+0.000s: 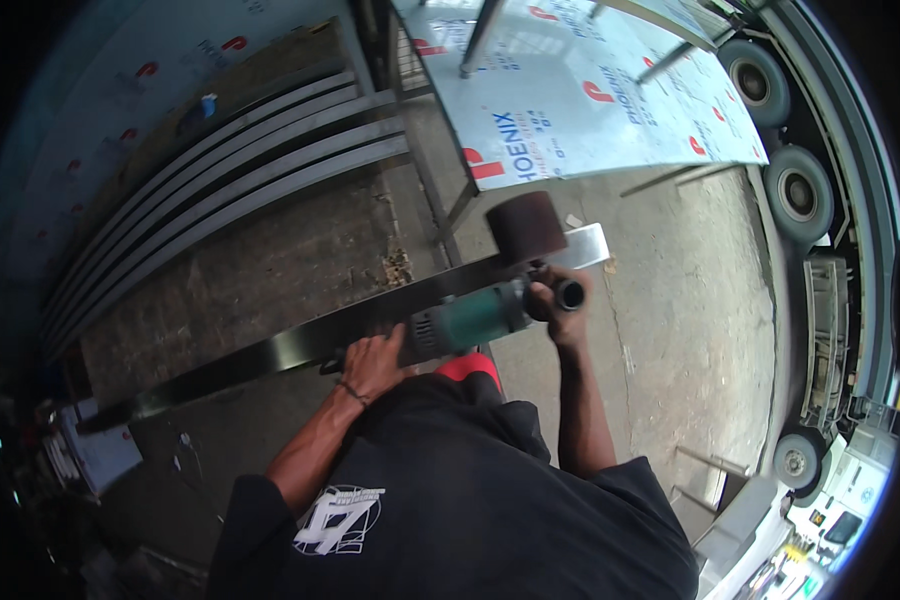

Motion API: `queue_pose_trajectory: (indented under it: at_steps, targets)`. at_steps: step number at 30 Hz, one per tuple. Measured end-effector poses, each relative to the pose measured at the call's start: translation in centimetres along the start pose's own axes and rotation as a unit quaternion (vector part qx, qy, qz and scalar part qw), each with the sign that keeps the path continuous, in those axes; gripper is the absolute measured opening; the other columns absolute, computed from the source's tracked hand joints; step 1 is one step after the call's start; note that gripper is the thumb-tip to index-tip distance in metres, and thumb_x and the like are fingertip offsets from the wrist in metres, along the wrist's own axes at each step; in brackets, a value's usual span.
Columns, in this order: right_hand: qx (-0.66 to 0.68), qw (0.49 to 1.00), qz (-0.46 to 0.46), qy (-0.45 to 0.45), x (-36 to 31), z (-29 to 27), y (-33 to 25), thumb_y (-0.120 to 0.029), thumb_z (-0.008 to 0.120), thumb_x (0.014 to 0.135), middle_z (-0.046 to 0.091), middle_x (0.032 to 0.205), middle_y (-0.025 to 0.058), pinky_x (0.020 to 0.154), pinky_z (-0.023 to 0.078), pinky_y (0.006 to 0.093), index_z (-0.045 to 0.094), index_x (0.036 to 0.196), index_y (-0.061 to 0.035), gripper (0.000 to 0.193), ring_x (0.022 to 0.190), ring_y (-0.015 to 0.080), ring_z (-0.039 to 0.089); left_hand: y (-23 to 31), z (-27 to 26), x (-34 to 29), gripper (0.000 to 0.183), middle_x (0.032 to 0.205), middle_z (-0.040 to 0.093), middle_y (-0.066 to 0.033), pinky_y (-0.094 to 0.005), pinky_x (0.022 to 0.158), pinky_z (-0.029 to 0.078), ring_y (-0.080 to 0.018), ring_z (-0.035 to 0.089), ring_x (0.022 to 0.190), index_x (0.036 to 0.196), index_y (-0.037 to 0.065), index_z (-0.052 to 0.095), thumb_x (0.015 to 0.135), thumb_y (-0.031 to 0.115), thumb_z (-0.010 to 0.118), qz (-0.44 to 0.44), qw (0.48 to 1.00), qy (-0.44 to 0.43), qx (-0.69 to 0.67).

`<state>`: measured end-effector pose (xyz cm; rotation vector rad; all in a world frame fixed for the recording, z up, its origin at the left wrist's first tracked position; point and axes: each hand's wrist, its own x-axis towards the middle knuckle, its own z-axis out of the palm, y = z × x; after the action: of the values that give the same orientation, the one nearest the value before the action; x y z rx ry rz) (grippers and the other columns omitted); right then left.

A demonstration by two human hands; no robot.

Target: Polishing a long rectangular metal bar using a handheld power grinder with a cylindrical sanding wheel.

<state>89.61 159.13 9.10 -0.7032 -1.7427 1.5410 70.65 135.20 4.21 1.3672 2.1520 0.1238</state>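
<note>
A green and grey drum sander lies across in front of my body, held in both hands. My left hand is closed round its grey rear end. My right hand grips the front, beside a round black handle end. The brown abrasive drum is at the far side of the tool, over a long shiny metal bar. Whether the drum touches the bar cannot be told. The bar runs from lower left to its bright right end.
The bar crosses a worn workbench. Several metal rails lie at the bench's far side. A film-covered metal table stands beyond. Concrete floor spreads to the right, with a truck's wheel past it.
</note>
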Motion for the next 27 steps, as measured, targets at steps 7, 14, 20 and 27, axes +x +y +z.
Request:
queue_pose_trajectory:
  at_steps: [7,14,20,27]
  targets:
    - [-0.023,0.996,0.006,-0.082,-1.3,6.6,-1.1,-0.017,0.068,0.075,0.041,0.054,0.0048,0.05,0.033,0.0326,0.043,0.059,-0.0048,0.032,0.049,0.0163,0.042,-4.9,-1.4,-5.1,0.064,0.092,0.069,-0.0243,-0.0529,0.08,0.051,-0.0431,0.067,0.091,0.126,0.002,0.053,0.076,0.036,0.075,-0.051,0.998,-0.012,0.035]
    - [0.011,0.994,-0.03,-0.103,-2.7,8.2,-1.5,-0.018,0.067,0.074,0.041,0.053,0.0053,0.049,0.034,0.033,0.044,0.061,-0.0056,0.029,0.048,0.0191,0.042,-6.6,-2.8,-7.3,0.052,0.088,0.069,-0.0248,-0.0523,0.076,0.052,-0.044,0.067,0.084,0.121,0.0,0.055,0.071,0.012,0.066,-0.06,0.994,0.0,0.091]
    - [-0.021,0.998,-0.035,-0.042,-0.7,3.0,0.0,-0.018,0.068,0.074,0.042,0.053,0.0074,0.048,0.036,0.0337,0.046,0.061,-0.005,0.028,0.047,0.02,0.045,-2.3,-2.6,-3.0,0.059,0.09,0.069,-0.0228,-0.0523,0.077,0.052,-0.0431,0.067,0.088,0.124,0.003,0.053,0.072,0.024,0.073,-0.059,0.995,-0.015,0.084]
    - [0.065,0.997,-0.019,0.04,2.4,-6.5,0.8,-0.014,0.067,0.079,0.045,0.056,-0.001,0.046,0.028,0.027,0.042,0.058,-0.0066,0.034,0.051,0.0078,0.04,6.0,-1.3,4.2,0.057,0.083,0.069,-0.0213,-0.051,0.072,0.053,-0.0423,0.068,0.082,0.124,0.002,0.053,0.074,0.024,0.07,0.021,0.998,0.016,0.048]
